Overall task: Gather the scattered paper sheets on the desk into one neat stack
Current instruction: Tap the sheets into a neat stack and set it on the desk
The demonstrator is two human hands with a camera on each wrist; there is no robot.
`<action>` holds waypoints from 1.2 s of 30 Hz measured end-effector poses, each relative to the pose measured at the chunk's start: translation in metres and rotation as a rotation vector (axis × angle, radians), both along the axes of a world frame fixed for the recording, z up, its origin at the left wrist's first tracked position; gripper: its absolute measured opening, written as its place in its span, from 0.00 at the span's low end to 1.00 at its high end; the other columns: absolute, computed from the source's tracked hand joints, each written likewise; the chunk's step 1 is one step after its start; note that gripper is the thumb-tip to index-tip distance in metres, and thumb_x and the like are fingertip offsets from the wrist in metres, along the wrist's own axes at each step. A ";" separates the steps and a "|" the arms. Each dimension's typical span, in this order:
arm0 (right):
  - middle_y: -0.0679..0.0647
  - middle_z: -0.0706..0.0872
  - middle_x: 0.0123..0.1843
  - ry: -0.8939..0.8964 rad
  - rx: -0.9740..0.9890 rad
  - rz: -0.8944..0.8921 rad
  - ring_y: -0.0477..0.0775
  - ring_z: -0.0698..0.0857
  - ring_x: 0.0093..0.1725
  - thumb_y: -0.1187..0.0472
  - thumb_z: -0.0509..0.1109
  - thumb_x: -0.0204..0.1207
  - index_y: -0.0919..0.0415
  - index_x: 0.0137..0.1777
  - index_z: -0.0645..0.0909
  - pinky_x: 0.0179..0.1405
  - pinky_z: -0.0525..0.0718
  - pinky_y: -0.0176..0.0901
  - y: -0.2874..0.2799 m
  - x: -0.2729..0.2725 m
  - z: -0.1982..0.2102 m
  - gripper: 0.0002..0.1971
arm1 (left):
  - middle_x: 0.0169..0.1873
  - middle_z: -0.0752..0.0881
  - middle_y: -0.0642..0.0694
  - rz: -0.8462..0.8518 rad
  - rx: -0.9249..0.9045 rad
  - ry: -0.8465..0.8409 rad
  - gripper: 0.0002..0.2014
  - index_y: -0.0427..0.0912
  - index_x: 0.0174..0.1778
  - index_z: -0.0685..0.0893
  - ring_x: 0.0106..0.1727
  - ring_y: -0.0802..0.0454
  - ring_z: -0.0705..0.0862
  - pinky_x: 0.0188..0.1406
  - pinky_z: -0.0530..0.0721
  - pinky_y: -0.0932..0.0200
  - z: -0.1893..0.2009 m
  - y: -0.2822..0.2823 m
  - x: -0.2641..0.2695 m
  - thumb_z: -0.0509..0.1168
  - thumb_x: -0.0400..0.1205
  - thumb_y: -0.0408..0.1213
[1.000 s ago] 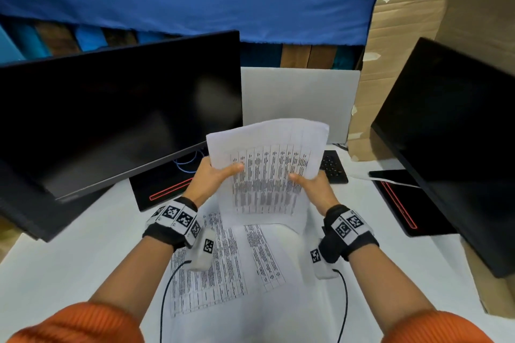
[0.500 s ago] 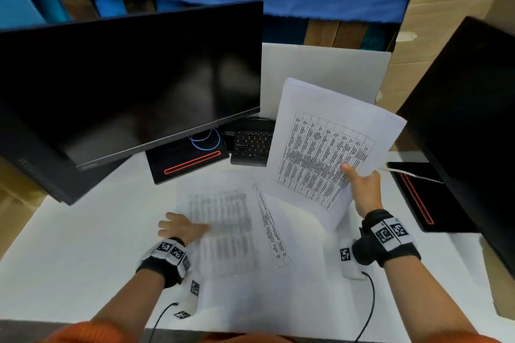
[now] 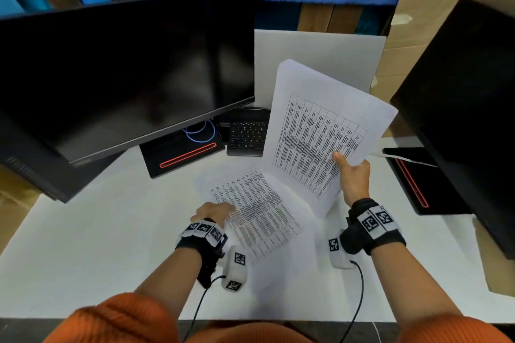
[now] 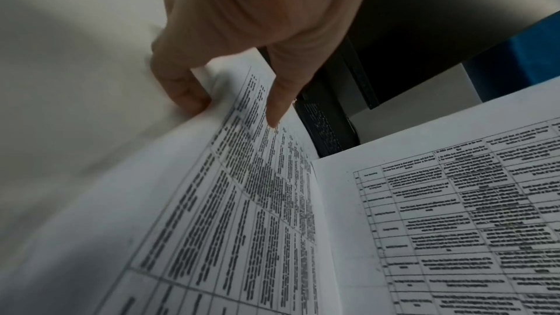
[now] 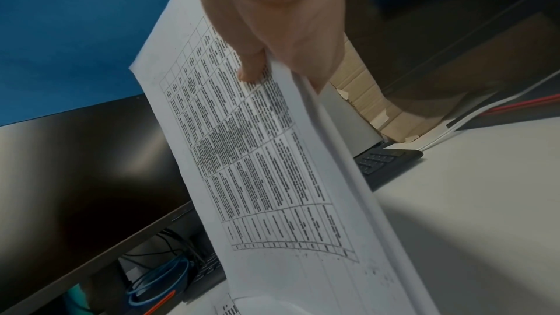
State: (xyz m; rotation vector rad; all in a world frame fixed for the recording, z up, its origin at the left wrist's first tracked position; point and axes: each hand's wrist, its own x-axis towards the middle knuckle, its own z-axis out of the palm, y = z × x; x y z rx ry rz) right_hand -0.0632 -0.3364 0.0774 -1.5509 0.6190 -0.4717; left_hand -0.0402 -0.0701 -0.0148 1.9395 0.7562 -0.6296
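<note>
Printed sheet [image 3: 256, 209] lying flat near the middle of the white counter [image 3: 92, 234], its left edge lifted and pinched by the left hand [image 3: 213, 210], thumb on top, fingers [image 4: 185, 90] curled beneath. Bundle of sheets [image 3: 320, 131] held tilted above the counter toward its right side, gripped at its right edge by the right hand [image 3: 354, 178], thumb on the printed face. Keyboard [image 3: 246, 132] near the far edge, between 2 dark monitors, left [image 3: 125, 75] and right [image 3: 468, 108].
</note>
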 end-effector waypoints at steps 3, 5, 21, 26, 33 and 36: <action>0.62 0.80 0.69 0.001 0.001 0.004 0.60 0.78 0.68 0.61 0.73 0.72 0.68 0.70 0.72 0.74 0.73 0.59 0.001 -0.001 0.001 0.27 | 0.65 0.81 0.32 0.058 -0.150 -0.037 0.24 0.29 0.62 0.80 0.66 0.35 0.79 0.62 0.79 0.47 0.005 -0.009 0.004 0.71 0.71 0.37; 0.63 0.79 0.69 0.009 0.013 -0.011 0.61 0.78 0.68 0.63 0.72 0.73 0.71 0.69 0.71 0.73 0.73 0.56 0.001 -0.001 0.002 0.26 | 0.68 0.77 0.34 0.066 -0.231 -0.022 0.23 0.28 0.65 0.76 0.70 0.34 0.75 0.66 0.75 0.44 0.010 -0.018 0.007 0.68 0.75 0.31; 0.64 0.80 0.66 -0.002 0.026 -0.053 0.54 0.78 0.62 0.66 0.71 0.73 0.72 0.66 0.73 0.72 0.74 0.53 0.006 -0.003 0.007 0.22 | 0.54 0.84 0.31 0.027 -0.189 -0.167 0.18 0.24 0.60 0.78 0.54 0.35 0.83 0.50 0.81 0.51 0.006 -0.043 0.002 0.65 0.74 0.24; 0.65 0.81 0.66 0.027 -0.013 -0.062 0.62 0.80 0.66 0.61 0.73 0.72 0.71 0.65 0.74 0.70 0.76 0.59 0.001 -0.004 0.008 0.24 | 0.53 0.81 0.33 -0.014 -0.071 -0.215 0.24 0.23 0.70 0.66 0.54 0.44 0.77 0.42 0.74 0.56 0.008 -0.019 0.003 0.62 0.79 0.27; 0.67 0.83 0.65 0.002 -0.123 -0.090 0.63 0.82 0.64 0.64 0.70 0.74 0.72 0.64 0.77 0.65 0.79 0.53 -0.028 -0.006 0.028 0.20 | 0.39 0.83 0.39 -0.162 -0.124 -0.476 0.11 0.25 0.51 0.81 0.41 0.46 0.81 0.36 0.78 0.56 0.045 0.080 0.022 0.68 0.76 0.27; 0.67 0.82 0.66 -0.026 -0.147 -0.072 0.63 0.81 0.65 0.66 0.69 0.75 0.73 0.65 0.76 0.64 0.78 0.49 -0.033 -0.005 0.038 0.19 | 0.51 0.83 0.39 -0.173 -0.208 -0.559 0.19 0.28 0.62 0.78 0.53 0.46 0.81 0.54 0.78 0.53 0.078 0.099 0.031 0.68 0.75 0.28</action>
